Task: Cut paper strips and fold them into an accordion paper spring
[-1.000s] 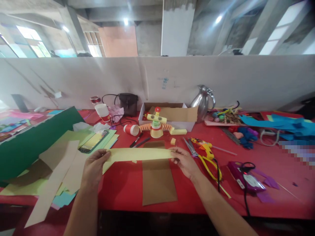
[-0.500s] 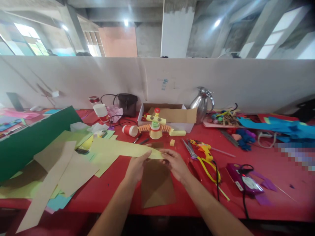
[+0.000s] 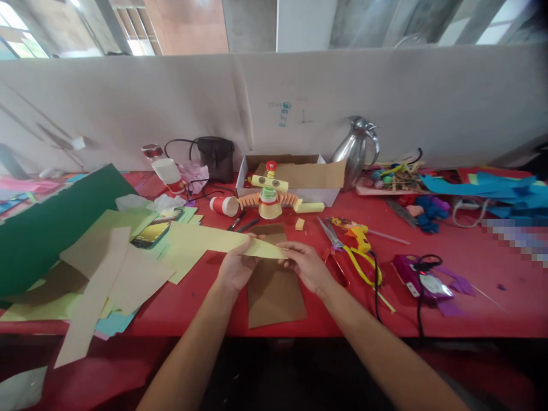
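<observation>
A strip of pale yellow paper (image 3: 209, 237) stretches between my hands above the red table. My left hand (image 3: 236, 264) grips it near the middle, thumb on top. At its right end, my right hand (image 3: 303, 261) pinches the paper between thumb and fingers. Below them a brown cardboard piece (image 3: 276, 297) lies flat. Just beyond stands a paper-cup figure (image 3: 270, 200) with a yellow rolled head, a red top and folded orange arms. A small yellow paper block (image 3: 300, 224) and a yellow paper roll (image 3: 310, 207) lie near it.
Scissors (image 3: 351, 251) and a yellow glue gun (image 3: 357, 233) lie to the right, near a purple box (image 3: 422, 277) with a black cord. Paper sheets (image 3: 141, 274) and a phone (image 3: 150, 234) are at left. Behind stand an open box (image 3: 295, 191) and a metal jug (image 3: 356, 149).
My view has tipped downward, so the table sits higher in the picture. Both hands keep hold of the yellow strip, and the phone at left shows a lit screen.
</observation>
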Available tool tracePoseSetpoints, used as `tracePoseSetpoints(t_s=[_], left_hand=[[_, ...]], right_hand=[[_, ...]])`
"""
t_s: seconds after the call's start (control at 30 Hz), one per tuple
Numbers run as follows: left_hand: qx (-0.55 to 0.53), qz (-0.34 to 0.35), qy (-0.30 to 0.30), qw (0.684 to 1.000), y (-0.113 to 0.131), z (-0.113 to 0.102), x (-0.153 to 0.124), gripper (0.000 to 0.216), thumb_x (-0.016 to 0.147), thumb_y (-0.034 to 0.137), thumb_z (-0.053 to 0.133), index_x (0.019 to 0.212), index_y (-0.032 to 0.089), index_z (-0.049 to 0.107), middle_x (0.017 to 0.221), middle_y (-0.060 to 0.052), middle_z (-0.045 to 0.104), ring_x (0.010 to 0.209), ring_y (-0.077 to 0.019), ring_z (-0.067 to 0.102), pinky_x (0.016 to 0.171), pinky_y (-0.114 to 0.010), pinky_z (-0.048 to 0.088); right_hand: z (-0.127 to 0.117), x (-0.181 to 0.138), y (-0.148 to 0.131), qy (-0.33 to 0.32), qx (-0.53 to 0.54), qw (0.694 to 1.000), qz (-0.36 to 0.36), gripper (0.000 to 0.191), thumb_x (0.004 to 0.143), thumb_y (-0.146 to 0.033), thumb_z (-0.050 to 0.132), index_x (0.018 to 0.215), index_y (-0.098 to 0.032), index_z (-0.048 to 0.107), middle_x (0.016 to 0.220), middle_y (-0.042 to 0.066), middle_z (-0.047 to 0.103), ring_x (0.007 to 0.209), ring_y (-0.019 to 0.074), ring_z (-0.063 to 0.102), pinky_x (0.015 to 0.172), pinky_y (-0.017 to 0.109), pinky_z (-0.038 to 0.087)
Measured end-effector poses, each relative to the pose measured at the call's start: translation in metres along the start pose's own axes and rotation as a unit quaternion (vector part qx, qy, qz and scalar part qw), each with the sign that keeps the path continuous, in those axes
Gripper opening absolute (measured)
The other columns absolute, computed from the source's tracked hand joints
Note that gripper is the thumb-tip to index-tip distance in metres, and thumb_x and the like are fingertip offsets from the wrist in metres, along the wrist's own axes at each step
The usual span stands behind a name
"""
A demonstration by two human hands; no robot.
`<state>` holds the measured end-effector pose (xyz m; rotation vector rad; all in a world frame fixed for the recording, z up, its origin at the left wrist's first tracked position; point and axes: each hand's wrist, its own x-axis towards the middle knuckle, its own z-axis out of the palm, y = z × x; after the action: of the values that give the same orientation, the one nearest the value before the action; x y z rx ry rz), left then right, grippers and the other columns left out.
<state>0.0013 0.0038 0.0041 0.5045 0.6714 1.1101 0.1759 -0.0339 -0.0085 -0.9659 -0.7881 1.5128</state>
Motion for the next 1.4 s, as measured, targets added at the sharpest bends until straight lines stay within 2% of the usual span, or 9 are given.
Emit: tracePoseSetpoints(t_s=[0.17,0.27,0.4,0.57,0.73,0.9,1.1,1.23,1.4], left_hand=[[0.036,0.014,-0.011,0.999,-0.003,-0.003,0.0,0.015,0.078,0.019,0.069,0.093,0.015,0.068,0.096,-0.006,0.072,0.087,-0.0155,0.067,0.073,-0.023,0.054],[0.064,0.014,-0.021,0.998,-0.006,-0.002,-0.001,0.013,0.076,0.015,0.071,0.088,0.013,0.068,0.088,-0.005,0.071,0.074,-0.0113,0.066,0.062,-0.017,0.051],[0.018,-0.005,-0.006,1.0,-0.003,0.0,-0.001,0.008,0.078,0.017,0.07,0.084,0.011,0.068,0.086,-0.005,0.07,0.06,-0.0064,0.059,0.049,-0.014,0.046],[-0.037,0.017,0.023,0.999,0.003,-0.001,-0.002,0.012,0.076,0.015,0.07,0.088,0.014,0.067,0.088,-0.006,0.072,0.065,-0.0104,0.063,0.054,-0.018,0.05],[0.03,0.048,0.047,0.997,-0.001,-0.003,-0.001,0.03,0.072,0.009,0.071,0.1,0.015,0.065,0.089,-0.007,0.073,0.076,-0.0141,0.067,0.061,-0.021,0.051],[0.049,0.054,0.025,0.997,-0.002,-0.003,-0.001,0.034,0.07,0.007,0.071,0.102,0.015,0.064,0.1,-0.008,0.074,0.073,-0.0117,0.065,0.062,-0.02,0.05],[0.074,0.041,-0.01,0.996,-0.006,-0.004,-0.003,0.036,0.072,0.015,0.074,0.106,0.017,0.065,0.112,-0.008,0.071,0.091,-0.017,0.068,0.076,-0.025,0.053],[0.114,0.056,-0.005,0.992,-0.01,-0.004,-0.003,0.04,0.07,0.02,0.077,0.108,0.015,0.064,0.098,-0.008,0.073,0.083,-0.0186,0.069,0.07,-0.026,0.055],[0.112,0.068,0.028,0.991,-0.009,-0.002,-0.003,0.038,0.064,0.014,0.079,0.1,0.015,0.065,0.087,-0.007,0.074,0.076,-0.018,0.069,0.067,-0.026,0.055]], right_hand=[[0.001,0.001,0.003,0.009,-0.001,1.0,-0.002,0.026,0.064,-0.029,0.078,0.088,-0.02,0.076,0.07,0.001,0.069,0.061,0.0103,0.061,0.057,0.022,0.046],[0.002,0.002,0.005,0.015,-0.003,1.0,-0.005,0.024,0.062,-0.029,0.079,0.084,-0.019,0.076,0.068,0.0,0.068,0.061,0.0099,0.061,0.059,0.022,0.046],[0.002,0.003,0.006,0.029,0.014,0.999,-0.015,0.023,0.059,-0.029,0.08,0.079,-0.019,0.076,0.069,0.001,0.069,0.063,0.0107,0.061,0.06,0.023,0.046],[0.0,0.004,0.009,0.042,-0.019,0.998,-0.047,0.016,0.062,-0.027,0.076,0.076,-0.02,0.077,0.071,0.001,0.07,0.062,0.0121,0.062,0.063,0.025,0.047],[0.001,0.001,0.01,0.021,-0.047,0.998,-0.044,0.015,0.066,-0.025,0.073,0.08,-0.02,0.077,0.068,0.002,0.07,0.062,0.0125,0.06,0.066,0.026,0.047],[-0.001,-0.001,0.007,0.01,-0.054,0.996,-0.066,0.018,0.072,-0.031,0.068,0.084,-0.02,0.077,0.088,0.005,0.072,0.071,0.0158,0.063,0.07,0.029,0.05],[-0.004,0.006,0.015,0.034,-0.177,0.975,-0.13,0.021,0.072,-0.032,0.073,0.09,-0.022,0.076,0.075,0.002,0.07,0.065,0.0155,0.061,0.068,0.031,0.051],[0.0,0.007,0.021,-0.009,-0.23,0.953,-0.195,0.015,0.077,-0.028,0.067,0.088,-0.023,0.076,0.088,0.004,0.068,0.068,0.0153,0.062,0.066,0.029,0.053],[0.002,0.002,0.02,-0.016,-0.242,0.947,-0.21,0.016,0.078,-0.024,0.062,0.086,-0.024,0.075,0.091,0.004,0.067,0.067,0.0149,0.063,0.064,0.028,0.054]])
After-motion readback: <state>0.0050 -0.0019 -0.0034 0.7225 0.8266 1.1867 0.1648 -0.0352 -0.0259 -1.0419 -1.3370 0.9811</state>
